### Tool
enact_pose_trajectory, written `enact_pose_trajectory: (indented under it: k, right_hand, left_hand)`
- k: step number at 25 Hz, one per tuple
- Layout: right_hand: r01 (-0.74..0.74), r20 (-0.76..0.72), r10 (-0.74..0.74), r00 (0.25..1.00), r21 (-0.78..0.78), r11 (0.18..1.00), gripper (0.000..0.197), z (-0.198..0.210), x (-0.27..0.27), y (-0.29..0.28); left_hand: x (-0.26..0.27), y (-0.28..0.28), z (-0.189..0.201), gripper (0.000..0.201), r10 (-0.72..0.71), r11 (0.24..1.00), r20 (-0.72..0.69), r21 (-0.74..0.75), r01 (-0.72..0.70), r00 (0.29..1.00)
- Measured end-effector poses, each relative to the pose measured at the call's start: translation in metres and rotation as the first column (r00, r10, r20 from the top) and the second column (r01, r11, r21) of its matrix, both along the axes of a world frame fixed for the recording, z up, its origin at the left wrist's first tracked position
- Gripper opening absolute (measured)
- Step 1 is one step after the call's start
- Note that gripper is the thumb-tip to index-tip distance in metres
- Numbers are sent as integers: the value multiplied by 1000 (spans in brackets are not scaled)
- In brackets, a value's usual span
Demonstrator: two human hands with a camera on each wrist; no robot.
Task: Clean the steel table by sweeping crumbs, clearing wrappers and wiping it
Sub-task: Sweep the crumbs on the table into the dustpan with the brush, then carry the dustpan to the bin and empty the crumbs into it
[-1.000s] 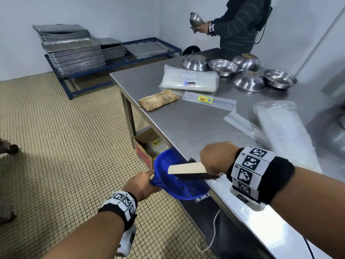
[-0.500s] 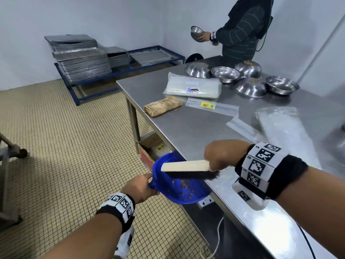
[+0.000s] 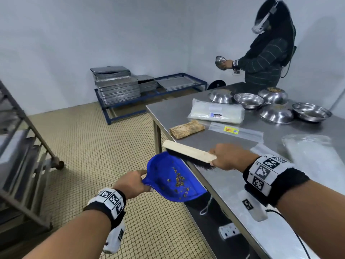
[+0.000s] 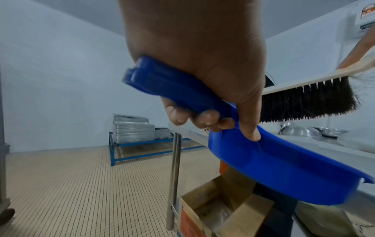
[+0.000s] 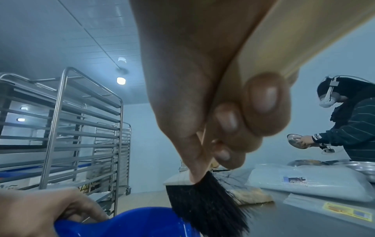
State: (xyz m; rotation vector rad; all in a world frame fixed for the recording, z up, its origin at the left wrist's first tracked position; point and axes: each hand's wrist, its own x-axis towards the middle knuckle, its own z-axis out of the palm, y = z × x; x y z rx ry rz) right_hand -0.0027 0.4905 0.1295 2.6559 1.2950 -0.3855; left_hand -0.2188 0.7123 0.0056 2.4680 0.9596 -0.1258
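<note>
At table edge (image 3: 203, 176), right hand (image 3: 226, 158) gripping wooden brush (image 3: 188, 152) lying along edge, left hand (image 3: 130, 183) gripping blue dustpan (image 3: 171, 176) handle, mouth facing table, labels unreadable.

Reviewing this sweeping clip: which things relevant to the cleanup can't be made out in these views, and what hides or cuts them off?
- Steel table: right part cut off by the head view's edge, so any crumbs remaining there are unseen.
- Open cardboard box under the table: contents blurred in the left wrist view; hidden by the blue plastic dustpan in the head view.
- Yellow label on the flat clear wrapper: print too small.
- Wooden brush: handle hidden by the right hand.
</note>
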Motion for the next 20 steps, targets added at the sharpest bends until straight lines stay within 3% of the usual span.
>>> enact_pose_trajectory:
  k: [4,8,15,20]
  right_hand:
    - [139,-25,-137,990,157,978,52,13,8,10]
    - [192,-26,-194,981,320,928,43,31,14,-1]
    - [460,-213,-417,884,561,688,36,30,51,-63]
    - [586,-288,-542,790,614,528,36,21,97,-125]
  left_hand:
    - [-4,21,36,79,9,1000,97,15,-10,995]
    - [15,27,66,76,-33,998,190,55,23,981]
    - [99,-14,99,53,-174,983,244,106,152,954]
    - [177,-68,108,52,-172,974,380,-73,215,909]
